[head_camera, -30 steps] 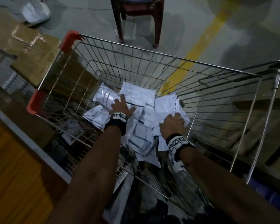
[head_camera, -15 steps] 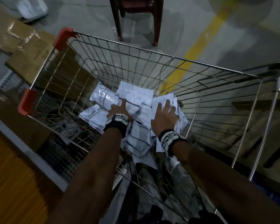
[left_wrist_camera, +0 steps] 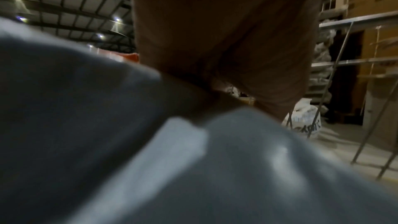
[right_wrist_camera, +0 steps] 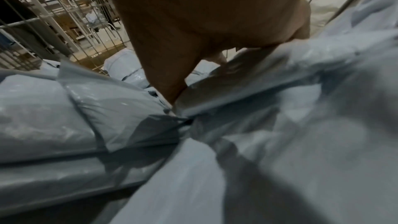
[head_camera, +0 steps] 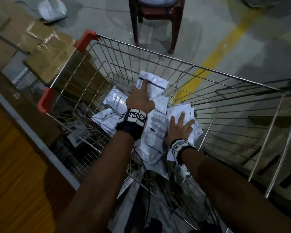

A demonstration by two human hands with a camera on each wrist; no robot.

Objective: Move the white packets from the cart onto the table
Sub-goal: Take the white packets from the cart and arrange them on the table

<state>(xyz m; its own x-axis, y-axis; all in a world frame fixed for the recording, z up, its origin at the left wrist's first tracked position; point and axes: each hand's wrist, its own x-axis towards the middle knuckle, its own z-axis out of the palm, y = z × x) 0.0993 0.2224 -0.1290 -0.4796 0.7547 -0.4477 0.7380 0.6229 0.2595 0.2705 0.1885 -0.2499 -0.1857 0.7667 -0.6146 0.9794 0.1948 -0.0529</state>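
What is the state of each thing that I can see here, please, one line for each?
left hand: gripping the far white packet, raised above the pile.
right hand: fingers spread flat on the white packets.
cart: packets remain inside.
chair: standing beyond the cart.

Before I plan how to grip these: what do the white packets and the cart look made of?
White packets: thin glossy plastic film, probably poly mailers; they crease, sag and catch highlights. Cart: bare shiny metal wire, likely plated steel, in an open welded grid, with red corner caps that look like plastic.
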